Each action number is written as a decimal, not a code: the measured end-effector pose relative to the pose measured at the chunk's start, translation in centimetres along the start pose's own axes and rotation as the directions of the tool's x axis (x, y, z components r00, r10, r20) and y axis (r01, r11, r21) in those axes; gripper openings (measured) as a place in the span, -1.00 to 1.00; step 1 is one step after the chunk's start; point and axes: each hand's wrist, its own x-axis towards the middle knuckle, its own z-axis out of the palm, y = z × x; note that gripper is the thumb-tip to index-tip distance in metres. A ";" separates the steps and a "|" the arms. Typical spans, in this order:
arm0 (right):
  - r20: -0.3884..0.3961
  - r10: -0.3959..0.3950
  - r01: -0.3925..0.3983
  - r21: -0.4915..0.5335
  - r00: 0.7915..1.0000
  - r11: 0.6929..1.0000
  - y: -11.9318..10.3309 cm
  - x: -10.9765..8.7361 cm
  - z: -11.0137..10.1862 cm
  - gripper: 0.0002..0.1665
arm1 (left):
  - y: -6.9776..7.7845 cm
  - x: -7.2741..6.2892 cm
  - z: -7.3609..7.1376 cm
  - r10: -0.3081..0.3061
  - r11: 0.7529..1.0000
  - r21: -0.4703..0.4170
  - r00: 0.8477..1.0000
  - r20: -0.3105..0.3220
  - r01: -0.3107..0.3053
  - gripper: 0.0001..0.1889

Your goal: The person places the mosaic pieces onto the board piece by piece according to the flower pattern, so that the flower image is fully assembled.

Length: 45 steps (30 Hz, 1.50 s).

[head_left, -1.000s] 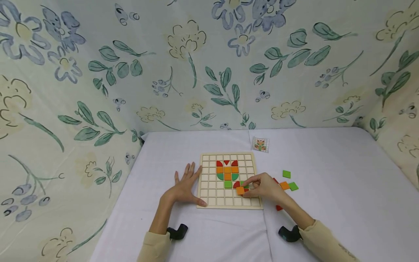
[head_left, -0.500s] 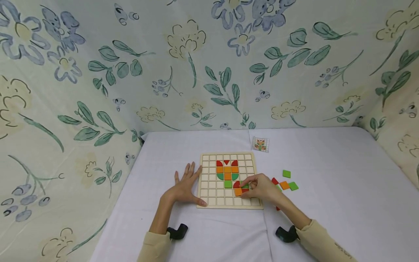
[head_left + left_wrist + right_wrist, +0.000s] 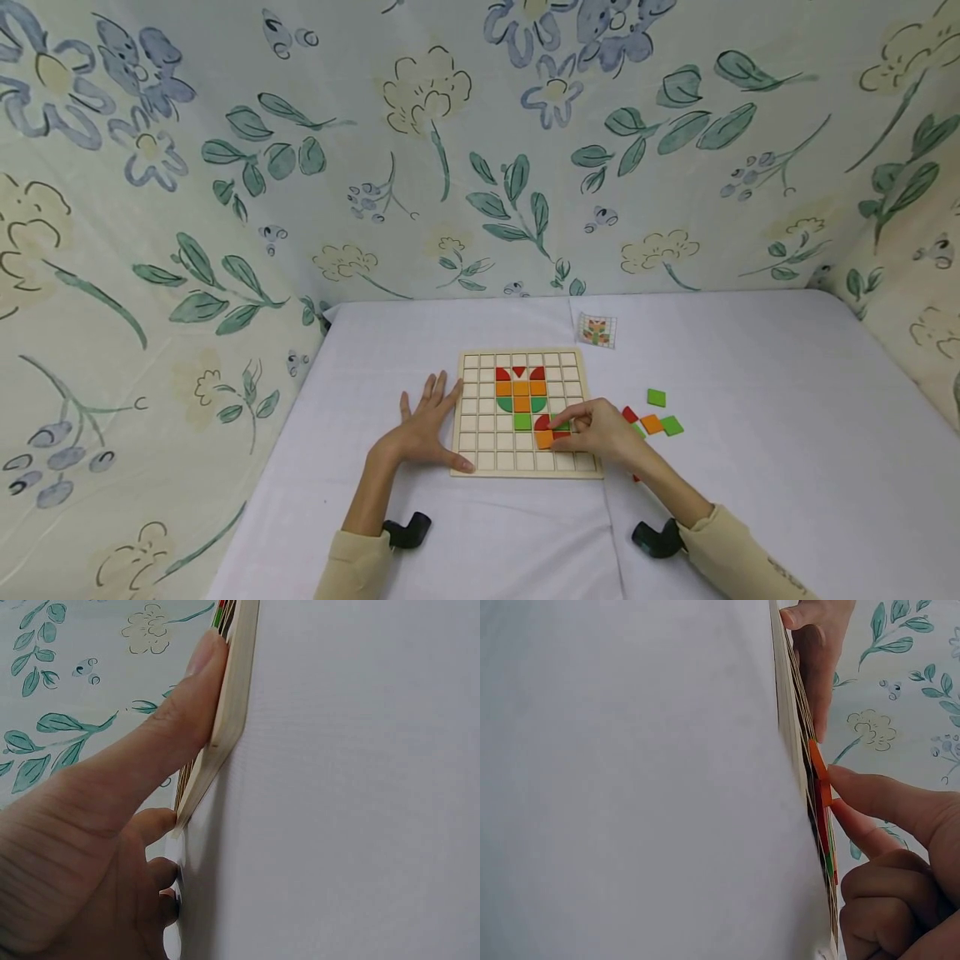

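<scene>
A wooden grid board (image 3: 525, 476) holds a pattern of red, orange and green tiles. My left hand (image 3: 423, 429) lies at its left side with fingers spread; the thumb rests on the near left corner, also seen against the board's edge (image 3: 238, 690) in the left wrist view. Thumb and index finger of my right hand (image 3: 609, 429) pinch an orange square tile (image 3: 543, 439) at a cell below a red quarter-round tile (image 3: 542, 423). In the right wrist view that orange tile (image 3: 820, 772) leans up from the board. The right hand partly covers a green and a red tile beside it.
Right of the board lie loose tiles: a green one (image 3: 656, 398), an orange one (image 3: 652, 425), another green one (image 3: 672, 427) and a red one (image 3: 630, 414), some partly behind the right hand. A small pattern card (image 3: 597, 331) lies beyond the board's far right corner.
My right hand has moved slightly left with the orange tile, bringing it down to the cell under the red quarter-round tile. The left hand has stayed still.
</scene>
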 end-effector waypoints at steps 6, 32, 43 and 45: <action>-0.006 -0.008 0.008 -0.006 1.000 1.000 0.0 -0.1 0.1 -0.77 | 0.0 0.0 0.0 0.002 1.000 0.003 1.000 0.003 -0.002 0.47; -0.064 0.048 -0.048 0.003 0.997 0.999 1.6 -2.0 -4.5 -0.69 | 0.0 -0.1 -0.1 0.007 1.000 -0.023 1.000 0.003 -0.007 0.47; -0.149 0.076 -0.082 -0.037 0.986 0.996 4.0 -3.9 -7.4 -0.58 | 0.0 -0.1 0.0 0.006 1.000 -0.030 1.000 0.003 -0.006 0.46; -0.150 0.074 -0.080 -0.035 0.986 0.996 4.4 -4.1 -7.9 -0.55 | 0.0 -0.1 0.0 0.005 1.000 -0.028 1.000 0.003 -0.005 0.46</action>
